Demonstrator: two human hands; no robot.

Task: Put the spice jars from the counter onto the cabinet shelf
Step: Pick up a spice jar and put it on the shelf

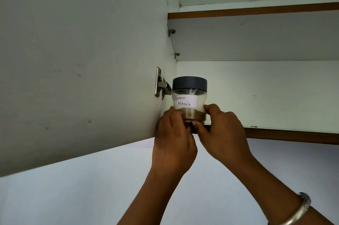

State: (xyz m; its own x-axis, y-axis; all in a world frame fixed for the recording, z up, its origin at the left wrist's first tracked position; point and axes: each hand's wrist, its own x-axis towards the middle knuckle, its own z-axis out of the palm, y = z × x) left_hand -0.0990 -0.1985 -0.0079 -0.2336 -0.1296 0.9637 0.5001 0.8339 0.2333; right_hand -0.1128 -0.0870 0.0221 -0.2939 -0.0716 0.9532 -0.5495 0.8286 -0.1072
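Base of the spice jar [189, 100] is hidden behind the left hand [173, 133] and right hand [222, 133]; contact with the cabinet shelf [293, 135], at its left front corner, cannot be confirmed. Fingers [211, 110] of both hands clamp its lower wall. Clear round body, dark grey lid [189, 83], brown powder [192, 114].

Metal hinge [161, 86] on apparently open door [82, 59]

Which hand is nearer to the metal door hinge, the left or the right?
Left. The left hand grips the jar below the hinge; the right hand holds the jar's other side, farther from the hinge.
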